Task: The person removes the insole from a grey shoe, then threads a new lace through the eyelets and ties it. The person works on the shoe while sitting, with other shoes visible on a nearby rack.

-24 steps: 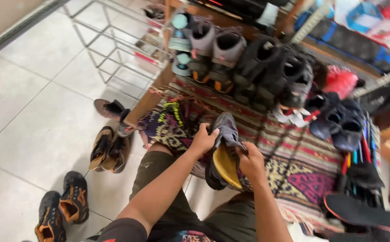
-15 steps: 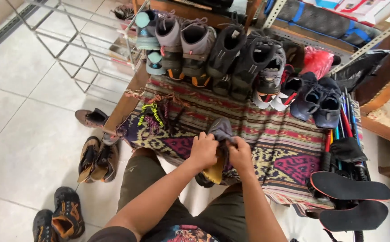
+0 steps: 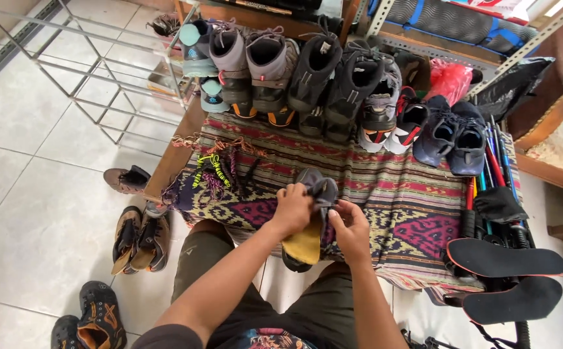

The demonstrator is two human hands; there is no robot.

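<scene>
Roughly left to right: lower left of the frame, a black-and-orange pair of shoes (image 3: 91,320) on the pale tiled floor (image 3: 29,194), then a brown pair (image 3: 138,238) just above it and a single brown shoe (image 3: 125,179) by the table edge. Upper left, a bare metal rack (image 3: 94,71). A tangle of laces (image 3: 215,169) — yellow-green and purple — lies on the patterned woven cloth (image 3: 398,200) covering the low table.

Centre of the frame, at the cloth's near edge: left hand (image 3: 292,209) wraps the upper part of a grey shoe with a yellow sole (image 3: 307,242), fingers curled tight around it. Right hand (image 3: 351,227) pinches the shoe's side from the right, fingers closed on it; what exactly the fingertips grip is hard to tell, maybe a lace or tongue. Shoe is held between both hands, sole toward the camera.

Behind, along the top of the frame, a row of hiking boots (image 3: 294,77) — toes down — then a navy pair (image 3: 453,134) at the right. Far right, coloured poles (image 3: 495,161) and two black insoles (image 3: 508,278) at the lower right.
</scene>
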